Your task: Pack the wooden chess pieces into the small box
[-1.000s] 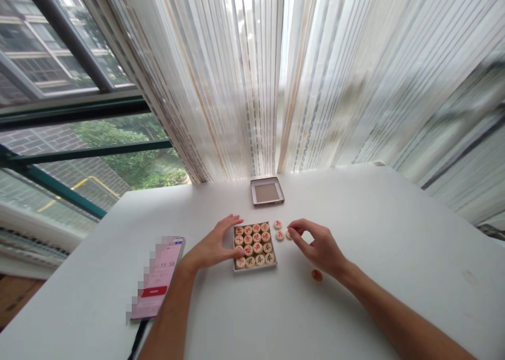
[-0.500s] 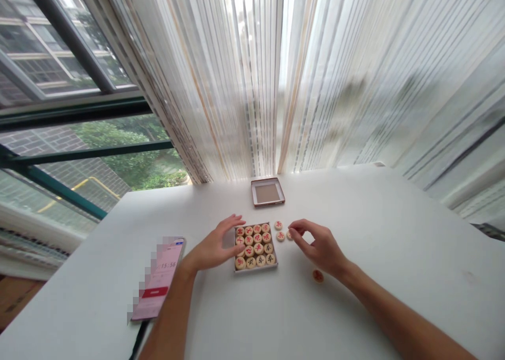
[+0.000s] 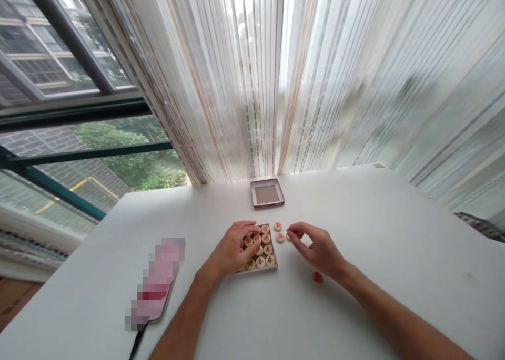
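Observation:
My left hand [image 3: 231,248] reaches over a shallow box [image 3: 276,267] of round xiangqi pieces marked in red and black. Its thumb and fingertips close on a red-marked xiangqi piece [image 3: 257,239], and the hand covers the box's left side. To the right of the box, my right hand [image 3: 319,248] pinches another xiangqi piece [image 3: 289,236] at table level, partly hidden by the fingertips. Just beside that piece lie two loose red-marked pieces, an upper one [image 3: 278,226] and a lower one [image 3: 280,237]. One more red-marked piece [image 3: 317,278] rests below my right wrist.
Behind the box, an open lid [image 3: 268,193] lies on the white table [image 3: 355,207]. A phone [image 3: 161,281], blurred by pixels, is at the left with a dark cable [image 3: 138,341]. Striped curtains [image 3: 252,86] hang along the table's far edge.
My left hand has moved right, from the box's left edge to over the pieces, and its fingers have closed in. My right hand stays nearly still at its piece.

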Demonstrator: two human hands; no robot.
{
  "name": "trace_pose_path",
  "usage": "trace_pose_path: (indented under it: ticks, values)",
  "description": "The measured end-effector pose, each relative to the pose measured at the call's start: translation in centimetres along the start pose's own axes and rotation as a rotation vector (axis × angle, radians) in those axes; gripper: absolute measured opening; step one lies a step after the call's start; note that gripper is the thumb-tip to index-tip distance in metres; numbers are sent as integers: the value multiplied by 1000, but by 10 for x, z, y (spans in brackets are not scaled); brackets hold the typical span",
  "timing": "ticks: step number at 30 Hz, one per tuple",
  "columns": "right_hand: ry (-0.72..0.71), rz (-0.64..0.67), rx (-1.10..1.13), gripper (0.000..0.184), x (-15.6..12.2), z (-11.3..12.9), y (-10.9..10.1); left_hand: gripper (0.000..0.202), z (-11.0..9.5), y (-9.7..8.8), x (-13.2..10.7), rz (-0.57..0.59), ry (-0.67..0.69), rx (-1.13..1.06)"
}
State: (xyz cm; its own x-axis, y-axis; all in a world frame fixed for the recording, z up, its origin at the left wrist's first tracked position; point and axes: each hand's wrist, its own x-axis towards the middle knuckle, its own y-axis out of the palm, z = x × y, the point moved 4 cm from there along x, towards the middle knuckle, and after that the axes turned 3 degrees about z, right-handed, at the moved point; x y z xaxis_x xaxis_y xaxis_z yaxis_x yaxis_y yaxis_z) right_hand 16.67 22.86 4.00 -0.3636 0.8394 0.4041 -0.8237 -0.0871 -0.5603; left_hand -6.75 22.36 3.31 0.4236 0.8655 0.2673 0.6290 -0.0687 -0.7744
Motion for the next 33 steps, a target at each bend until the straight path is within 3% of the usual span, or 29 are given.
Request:
trace_pose_path:
  ticks: [7, 13, 23, 29, 33]
  values:
    - [-23, 27, -15, 12, -1, -1, 3, 31, 0, -2, -1, 12, 1, 31]
    - [-16, 50, -3, 11, -2, -3, 5, 37, -10, 1, -1, 88, 98, 146]
    - [-2, 40, -34, 15, 2, -3, -4, 44, -13, 1, -2, 147, 53, 220]
    - [49, 251, -89, 24, 6, -12, -17, 51, -9, -7, 0, 15, 65, 167]
    - [84, 263, -129, 28, 9, -17, -30, 39, -5, -14, 0, -105, 71, 130]
